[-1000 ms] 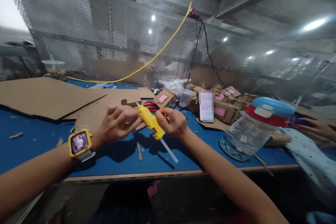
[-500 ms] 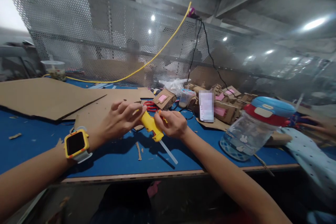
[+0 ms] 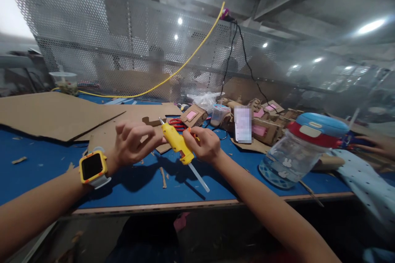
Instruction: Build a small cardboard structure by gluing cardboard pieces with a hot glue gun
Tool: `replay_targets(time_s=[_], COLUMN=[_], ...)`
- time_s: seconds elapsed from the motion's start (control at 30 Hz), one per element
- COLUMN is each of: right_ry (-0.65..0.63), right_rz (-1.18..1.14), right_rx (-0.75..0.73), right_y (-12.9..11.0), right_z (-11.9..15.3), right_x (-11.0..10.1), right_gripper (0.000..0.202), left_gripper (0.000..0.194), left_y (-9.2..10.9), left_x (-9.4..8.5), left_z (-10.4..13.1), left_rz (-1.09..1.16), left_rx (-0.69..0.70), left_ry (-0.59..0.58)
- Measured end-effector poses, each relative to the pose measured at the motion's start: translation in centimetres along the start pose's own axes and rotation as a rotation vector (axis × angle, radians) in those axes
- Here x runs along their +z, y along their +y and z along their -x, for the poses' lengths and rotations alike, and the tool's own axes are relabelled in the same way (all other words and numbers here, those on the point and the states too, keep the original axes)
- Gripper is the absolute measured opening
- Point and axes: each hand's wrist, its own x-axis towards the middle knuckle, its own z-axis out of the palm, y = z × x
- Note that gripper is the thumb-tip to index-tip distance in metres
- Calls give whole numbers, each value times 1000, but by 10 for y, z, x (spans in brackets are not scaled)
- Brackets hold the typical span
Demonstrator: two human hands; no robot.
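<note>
A yellow hot glue gun [image 3: 177, 141] is in my right hand [image 3: 205, 144], whose fingers close around its handle near the orange trigger. Its metal nozzle points up and to the left. A translucent glue stick [image 3: 199, 177] sticks out from its rear end. My left hand [image 3: 134, 141] is just left of the gun, fingers curled and pinched together; whether something small is between them I cannot make out. A brown cardboard strip [image 3: 151, 121] shows just behind its fingertips. A yellow smartwatch [image 3: 93, 167] is on my left wrist.
Large cardboard sheets [image 3: 58, 115] cover the table's left side. Behind the gun are red-handled pliers or scissors [image 3: 176, 123] and a cardboard box piece [image 3: 194, 116]. To the right stand a phone [image 3: 243, 125] and a water bottle [image 3: 285, 160]. Another person's hand [image 3: 375, 146] is at far right.
My left hand has moved left and down, away from the glue gun's nozzle, which now shows along with a cardboard strip. My right hand keeps the gun almost in place.
</note>
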Motion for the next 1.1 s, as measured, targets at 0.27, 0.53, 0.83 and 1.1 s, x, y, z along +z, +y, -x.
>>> replay_targets(time_s=[0.27,0.53,0.83,1.1], right_ry=[-12,-46,-21,6], right_rz=[34,15,65,51], right_rx=[56,26,-25,-68], right_y=[5,5,4,4], right_z=[6,7,2,-3], right_x=[6,5,5,0], right_gripper=[27,24,24,24], left_gripper=[8,29,25,34], left_y=[-12,-11,-8,-4], left_x=[1,10,5,-4], left_z=[3,-6,-13,-11], left_rz=[51,188,75,63], left_rx=[-79,-14,137,108], left_ry=[-85,-217,-230,-282])
